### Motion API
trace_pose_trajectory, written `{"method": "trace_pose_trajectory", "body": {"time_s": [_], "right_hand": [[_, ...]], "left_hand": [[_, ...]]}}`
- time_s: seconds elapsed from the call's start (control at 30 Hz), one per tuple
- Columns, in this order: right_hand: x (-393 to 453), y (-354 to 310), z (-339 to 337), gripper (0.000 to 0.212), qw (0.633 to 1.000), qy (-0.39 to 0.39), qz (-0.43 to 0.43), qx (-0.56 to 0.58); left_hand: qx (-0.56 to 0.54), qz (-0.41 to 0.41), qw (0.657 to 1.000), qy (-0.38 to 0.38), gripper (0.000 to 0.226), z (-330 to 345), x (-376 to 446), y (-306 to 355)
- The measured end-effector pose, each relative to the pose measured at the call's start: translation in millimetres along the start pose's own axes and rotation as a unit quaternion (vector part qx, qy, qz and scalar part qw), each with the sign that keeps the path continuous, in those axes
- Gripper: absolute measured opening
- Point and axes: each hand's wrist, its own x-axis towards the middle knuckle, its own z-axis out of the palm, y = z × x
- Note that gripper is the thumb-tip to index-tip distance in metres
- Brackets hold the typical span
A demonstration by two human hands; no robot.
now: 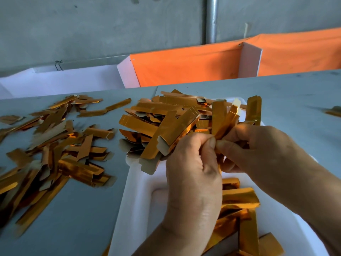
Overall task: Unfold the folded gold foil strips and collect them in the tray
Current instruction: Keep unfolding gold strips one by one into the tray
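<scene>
Gold foil strip (226, 120) pinched between both hands, above the white tray (140, 183), standing up toward 12 o'clock. Left hand (193, 167) clenched around the strip's lower end, thumb and forefinger nipping it. Right hand (258, 154) gripping the same strip from 3 o'clock, fingertips meeting the left thumb. Nearest, at 6 o'clock under the wrists: opened gold pieces (239, 200) lying in the tray's hollow. Farther, at 12 o'clock: heap of gold strips (166, 115) piled over the tray's far rim, several overlapping, some showing pale undersides. At 9 o'clock on the grey worktop (73, 218): loose scatter of folded strips (55, 141), well apart from the tray. Beyond the worktop at 12 to 1 o'clock: orange cloth (184, 69) hung on white panels, then a grey concrete wall (92, 24) with a metal pipe (211, 19).
</scene>
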Motion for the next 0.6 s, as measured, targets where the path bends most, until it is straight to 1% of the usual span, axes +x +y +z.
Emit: {"method": "trace_pose_trajectory", "body": {"time_s": [0.1, 0.17, 0.23, 0.33, 0.43, 0.47, 0.53, 0.57, 0.6], "right_hand": [[-2, -1, -5, 0.023, 0.999, 0.020, -0.009, -0.028], [-1, 1, -6, 0.024, 0.999, 0.032, -0.006, -0.007], [1, 2, -5, 0.021, 1.000, 0.025, 0.006, 0.008], [6, 3, -9, 0.015, 0.997, -0.009, 0.039, 0.065], [10, 10, -21, 0.018, 0.988, -0.038, 0.079, 0.126], [11, 13, -26, 0.023, 0.981, -0.059, 0.092, 0.159], [11, 15, -31, 0.046, 0.965, -0.107, 0.105, 0.215], [11, 15, -30, 0.057, 0.962, -0.125, 0.104, 0.218], [12, 15, -26, 0.062, 0.964, -0.135, 0.103, 0.204]], "left_hand": [[0.030, 0.044, 0.998, 0.024, 0.019, 0, 1, 5], [0.033, 0.046, 0.998, 0.033, 0.015, 0, 3, 5], [-0.003, 0.014, 1.000, 0.024, 0.014, -2, 4, 3], [-0.053, -0.058, 0.997, -0.014, 0.018, -3, 3, 0], [-0.072, -0.115, 0.990, -0.039, 0.019, -1, 2, -3], [-0.072, -0.130, 0.988, -0.039, 0.019, -1, 2, -5], [-0.066, -0.143, 0.987, -0.042, 0.019, -1, 4, -7], [-0.057, -0.140, 0.987, -0.050, 0.020, -1, 4, -8], [-0.043, -0.135, 0.988, -0.060, 0.021, -1, 3, -8]]}}
